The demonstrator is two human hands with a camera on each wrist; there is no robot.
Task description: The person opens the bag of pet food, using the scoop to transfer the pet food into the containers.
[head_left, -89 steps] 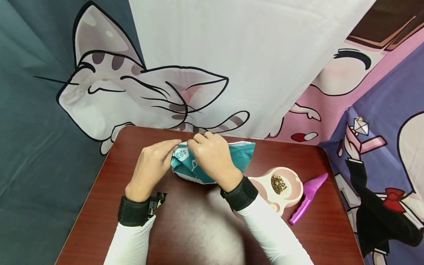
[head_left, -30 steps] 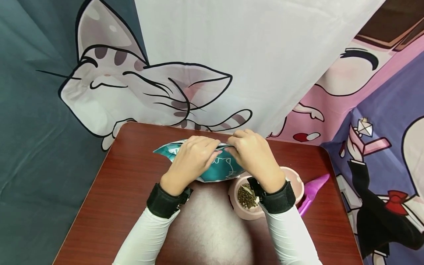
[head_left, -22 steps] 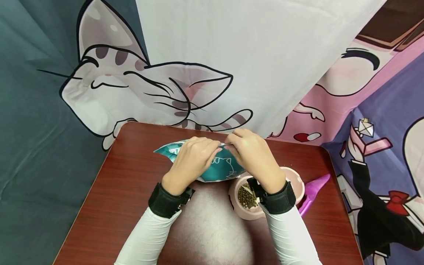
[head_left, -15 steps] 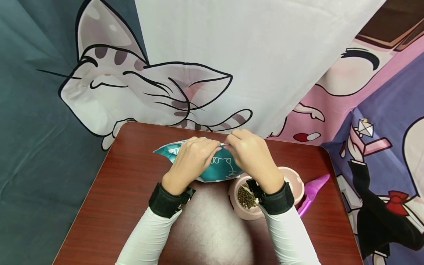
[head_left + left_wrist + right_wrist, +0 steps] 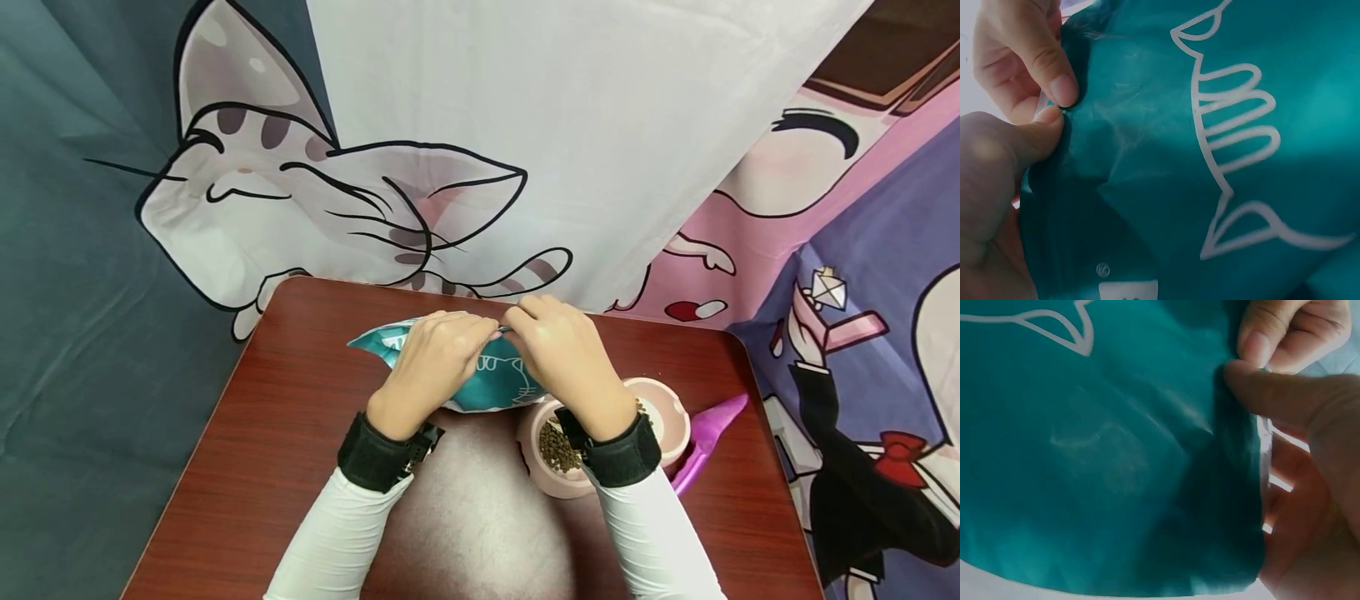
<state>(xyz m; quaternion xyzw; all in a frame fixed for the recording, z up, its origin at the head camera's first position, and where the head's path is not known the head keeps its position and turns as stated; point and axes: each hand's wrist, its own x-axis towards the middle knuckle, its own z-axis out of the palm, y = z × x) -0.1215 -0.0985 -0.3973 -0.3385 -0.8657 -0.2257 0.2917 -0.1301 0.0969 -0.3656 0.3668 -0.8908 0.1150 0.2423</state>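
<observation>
A teal bag (image 5: 491,385) with white cat line drawings lies on the table in front of both hands. My left hand (image 5: 433,367) pinches the top edge near its middle, thumb in front and fingers behind. Close beside it, my right hand (image 5: 564,358) pinches the same edge, the two thumbs almost meeting. In the left wrist view the left thumb (image 5: 1047,122) presses on the bag's rim. The right wrist view shows the right thumb (image 5: 1260,390) on the rim, with the fingers behind it. The bag's contents are hidden.
A pink double pet bowl (image 5: 531,446) holding brown kibble (image 5: 557,448) stands right of the bag, partly under the right wrist. A purple scoop (image 5: 705,437) lies beyond it. Printed cloths hang behind and beside the brown table (image 5: 255,467).
Since three seconds ago the bag extends further left and both hands have moved right. During the last second the right hand slides slightly left along the top edge, while the left hand stays nearly still.
</observation>
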